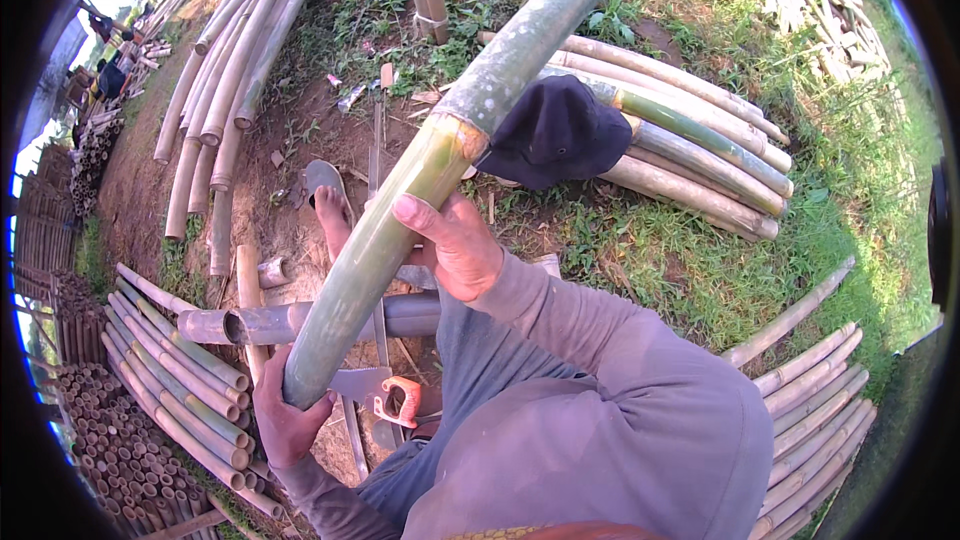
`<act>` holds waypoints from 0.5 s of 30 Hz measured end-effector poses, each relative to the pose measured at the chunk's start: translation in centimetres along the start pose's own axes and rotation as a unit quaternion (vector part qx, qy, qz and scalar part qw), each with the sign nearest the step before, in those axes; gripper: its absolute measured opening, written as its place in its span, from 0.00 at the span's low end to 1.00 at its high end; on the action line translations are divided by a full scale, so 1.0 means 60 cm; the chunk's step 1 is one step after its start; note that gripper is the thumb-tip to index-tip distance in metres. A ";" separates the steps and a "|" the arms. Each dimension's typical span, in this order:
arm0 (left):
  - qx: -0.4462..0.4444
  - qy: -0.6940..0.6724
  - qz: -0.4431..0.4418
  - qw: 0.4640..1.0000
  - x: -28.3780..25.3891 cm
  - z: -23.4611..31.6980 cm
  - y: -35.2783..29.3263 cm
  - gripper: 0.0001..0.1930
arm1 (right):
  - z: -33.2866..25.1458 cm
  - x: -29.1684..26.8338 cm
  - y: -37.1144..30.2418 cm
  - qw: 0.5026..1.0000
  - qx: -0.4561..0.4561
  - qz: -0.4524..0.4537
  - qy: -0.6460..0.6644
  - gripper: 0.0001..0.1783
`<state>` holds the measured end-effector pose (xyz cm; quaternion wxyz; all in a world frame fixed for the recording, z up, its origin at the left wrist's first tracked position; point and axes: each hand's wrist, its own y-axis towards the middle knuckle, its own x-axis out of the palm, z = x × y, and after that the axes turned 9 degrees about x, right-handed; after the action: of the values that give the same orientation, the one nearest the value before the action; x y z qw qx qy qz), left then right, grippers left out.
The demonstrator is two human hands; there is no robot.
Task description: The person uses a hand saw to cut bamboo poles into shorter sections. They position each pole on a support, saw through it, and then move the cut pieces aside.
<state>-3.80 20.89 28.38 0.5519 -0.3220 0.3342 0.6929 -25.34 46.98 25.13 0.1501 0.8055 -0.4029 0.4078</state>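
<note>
The left grip (288,418) is cupping the near end and the right grip (462,248) firmly clasping the middle of the lifted, central bamboo pole (378,252), any sawing seemingly remaining while the saw (360,384) is lying unheld.

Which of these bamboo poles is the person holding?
The thick green pole slanting across the middle: left hand at its lower end, right hand near its centre. No other is held.

The held bamboo (428,168) looks smooth (rougher at its node (456,136)); the hat (562,132) is matt cloth, the saw blade (357,386) metal.
</note>
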 end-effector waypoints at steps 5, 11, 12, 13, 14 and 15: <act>0.119 -0.065 0.104 0.985 0.033 0.014 0.057 0.57 | -0.067 -0.110 -0.091 0.978 -0.159 0.133 0.010 0.34; 0.099 -0.348 -0.008 0.932 0.133 0.042 0.080 0.47 | -0.088 -0.194 -0.156 0.961 -0.183 0.206 0.035 0.33; 0.095 -0.364 -0.024 0.926 0.151 0.041 0.076 0.43 | -0.079 -0.205 -0.160 0.961 -0.172 0.212 0.041 0.33; 0.102 -0.350 0.001 0.931 0.169 0.034 0.069 0.38 | -0.068 -0.211 -0.163 0.962 -0.160 0.218 0.046 0.33; 0.097 -0.336 0.007 0.937 0.178 0.036 0.064 0.37 | -0.060 -0.215 -0.172 0.960 -0.155 0.227 0.050 0.33; 0.091 -0.320 0.013 0.943 0.183 0.039 0.060 0.35 | -0.051 -0.218 -0.180 0.959 -0.149 0.235 0.052 0.33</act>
<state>-9.52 28.24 21.16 0.6477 -0.0271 0.2056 0.7331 -23.15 62.41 17.82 0.1892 0.6343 -0.6284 0.4087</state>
